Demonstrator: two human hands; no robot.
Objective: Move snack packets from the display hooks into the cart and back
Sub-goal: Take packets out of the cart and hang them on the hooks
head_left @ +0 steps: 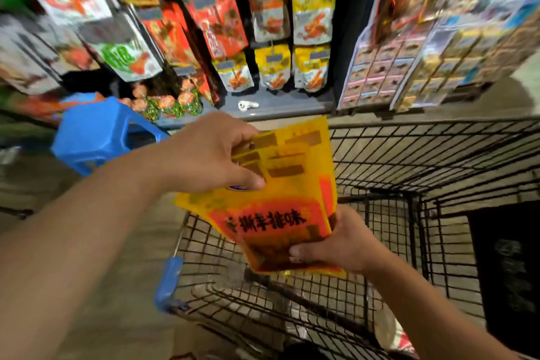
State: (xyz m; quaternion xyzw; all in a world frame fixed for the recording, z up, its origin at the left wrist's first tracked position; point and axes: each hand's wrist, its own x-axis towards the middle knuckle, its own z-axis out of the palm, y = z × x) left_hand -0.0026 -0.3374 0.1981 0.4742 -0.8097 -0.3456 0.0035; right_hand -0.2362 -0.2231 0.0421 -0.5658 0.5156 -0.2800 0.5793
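A small stack of yellow and orange snack packets (287,184) hangs over the black wire cart (409,161), held upside down with dark printed characters across the orange band. My left hand (210,152) grips the stack's far end, thumb on the front. My right hand (336,242) pinches the near end from below. More snack packets (311,67) hang on the display hooks of the rack behind the cart.
A blue plastic stool (96,131) stands left of the cart. The cart has a blue corner bumper (169,280), and a packet (391,333) lies in its near end. A second rack of small packets (409,67) rises at the right. A small white object (248,104) lies on the rack's base.
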